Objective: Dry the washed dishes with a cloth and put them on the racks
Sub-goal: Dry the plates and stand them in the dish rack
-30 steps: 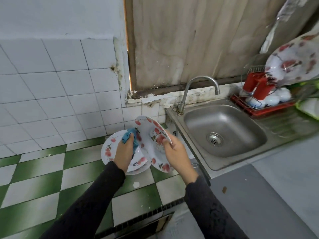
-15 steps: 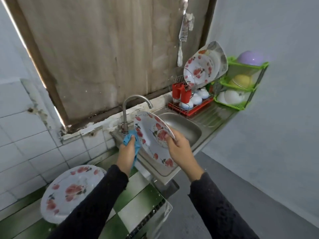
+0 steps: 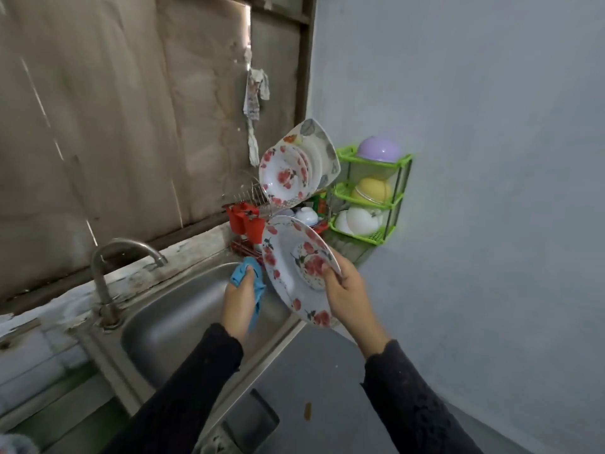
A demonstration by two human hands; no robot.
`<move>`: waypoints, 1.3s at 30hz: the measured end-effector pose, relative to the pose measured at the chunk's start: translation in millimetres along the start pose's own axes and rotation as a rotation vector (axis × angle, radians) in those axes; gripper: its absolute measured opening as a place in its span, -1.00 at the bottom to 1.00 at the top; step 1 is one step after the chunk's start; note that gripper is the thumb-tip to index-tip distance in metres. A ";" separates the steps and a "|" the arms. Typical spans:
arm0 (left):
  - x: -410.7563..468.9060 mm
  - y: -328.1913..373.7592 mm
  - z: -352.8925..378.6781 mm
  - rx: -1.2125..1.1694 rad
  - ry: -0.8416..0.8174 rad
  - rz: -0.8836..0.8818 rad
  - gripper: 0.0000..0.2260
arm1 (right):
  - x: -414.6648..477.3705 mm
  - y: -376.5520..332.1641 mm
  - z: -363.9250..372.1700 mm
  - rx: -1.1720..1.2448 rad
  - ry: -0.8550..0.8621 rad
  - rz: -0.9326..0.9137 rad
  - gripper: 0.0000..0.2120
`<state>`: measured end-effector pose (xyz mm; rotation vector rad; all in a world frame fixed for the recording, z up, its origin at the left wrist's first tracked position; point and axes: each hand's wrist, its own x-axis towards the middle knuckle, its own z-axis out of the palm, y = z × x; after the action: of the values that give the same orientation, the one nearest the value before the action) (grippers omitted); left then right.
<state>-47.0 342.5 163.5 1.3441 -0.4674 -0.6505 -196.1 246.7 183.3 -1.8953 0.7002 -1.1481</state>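
My right hand [image 3: 347, 293] grips the lower right rim of a white plate with red flowers [image 3: 291, 267], tilted on edge above the right side of the steel sink [image 3: 183, 319]. Just left of the plate, my left hand [image 3: 240, 298] holds a crumpled blue cloth [image 3: 244, 273]; whether the cloth touches the plate's back I cannot tell. Behind the plate, the red wire rack [image 3: 244, 217] carries several upright flowered plates [image 3: 288, 175] and small white bowls [image 3: 307, 215].
A green three-tier corner rack [image 3: 391, 204] holds purple, yellow and white bowls against the grey wall. The curved tap [image 3: 104, 273] stands at the sink's left back corner. A rag [image 3: 255, 103] hangs on the boarded window. Grey floor lies below right.
I have turned right, from the tiled counter and its stacked plates toward the sink and racks. Both hands carried the plate and cloth along, now over the sink near the red rack.
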 end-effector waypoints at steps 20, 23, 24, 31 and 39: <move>199.9 12.3 183.6 -0.129 0.269 0.245 -0.77 | 237.4 103.8 -37.1 0.178 0.004 -0.214 -0.63; 247.6 23.8 196.8 -0.132 0.316 0.296 -0.74 | 296.0 113.9 -20.9 0.156 -0.012 -0.283 -0.64; 261.4 27.2 199.8 -0.131 0.322 0.309 -0.75 | 312.7 112.9 -17.2 0.144 -0.032 -0.298 -0.63; 347.3 54.1 216.5 -0.143 0.515 0.346 -0.76 | 407.7 120.3 15.0 0.197 -0.184 -0.271 -0.65; 381.5 52.3 194.7 -0.095 0.632 0.323 -0.81 | 456.4 136.9 87.1 0.181 -0.255 -0.313 -0.53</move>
<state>116.3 -51.6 228.0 1.2673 -0.1289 0.0323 73.9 -149.3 253.2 -1.9921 0.1565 -1.0889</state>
